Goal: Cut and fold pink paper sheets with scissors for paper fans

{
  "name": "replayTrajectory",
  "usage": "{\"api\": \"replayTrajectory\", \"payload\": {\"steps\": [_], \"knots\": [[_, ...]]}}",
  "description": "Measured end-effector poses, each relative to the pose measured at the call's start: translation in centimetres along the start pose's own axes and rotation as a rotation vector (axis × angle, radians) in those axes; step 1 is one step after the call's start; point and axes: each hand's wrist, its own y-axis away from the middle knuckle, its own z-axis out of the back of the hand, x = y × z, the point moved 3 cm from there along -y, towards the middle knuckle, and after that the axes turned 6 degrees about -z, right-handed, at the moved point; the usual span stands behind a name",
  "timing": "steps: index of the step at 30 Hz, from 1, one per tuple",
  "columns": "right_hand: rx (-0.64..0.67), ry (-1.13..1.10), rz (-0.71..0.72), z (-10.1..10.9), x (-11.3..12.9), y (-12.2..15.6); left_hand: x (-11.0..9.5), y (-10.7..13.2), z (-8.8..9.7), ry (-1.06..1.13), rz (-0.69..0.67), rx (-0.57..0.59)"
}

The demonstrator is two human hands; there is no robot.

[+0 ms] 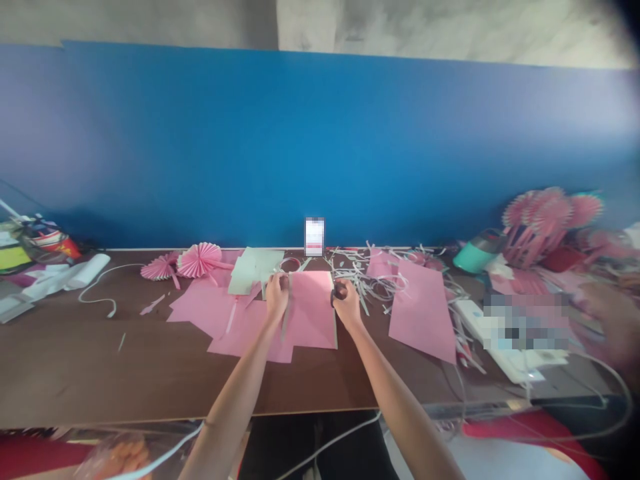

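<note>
A pink sheet of paper (pixel 311 310) lies before me on the brown table, with pale strips along its left and right edges. My left hand (pixel 277 298) is closed on the sheet's upper left edge; something dark shows at its fingertips, too small to name. At the sheet's right edge, my right hand (pixel 347 304) is closed around black-handled scissors (pixel 337 292). The blades point away from me and are hard to make out. More pink sheets (pixel 225 320) lie overlapped left of my left hand, with a pale green sheet (pixel 256 270) above them.
A phone (pixel 315 237) stands against the blue partition (pixel 320 147). Cut white strips (pixel 367 277) are heaped beyond my right hand, near another pink sheet (pixel 425 310). Pink folded fans (pixel 199 260) lie left; more fans (pixel 547 213), a power strip (pixel 493 340) and a blurred person's hand (pixel 613 307) are right.
</note>
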Motion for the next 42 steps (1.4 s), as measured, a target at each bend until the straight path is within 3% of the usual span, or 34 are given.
{"api": "replayTrajectory", "payload": {"steps": [6, 14, 24, 42], "knots": [[0.085, -0.185, -0.032, 0.83, -0.07, 0.16, -0.45, -0.16, 0.47, 0.363, 0.104, 0.049], [0.180, -0.312, -0.090, 0.63, -0.38, 0.20, -0.05, -0.10, 0.47, 0.594, 0.246, 0.051], [0.153, -0.313, -0.111, 0.91, -0.43, 0.16, -0.50, -0.06, 0.25, 0.833, 0.340, 0.238], [0.138, -0.248, -0.094, 1.13, 0.19, 0.33, -0.33, -0.36, 0.31, 0.652, 0.219, 0.140]]}}
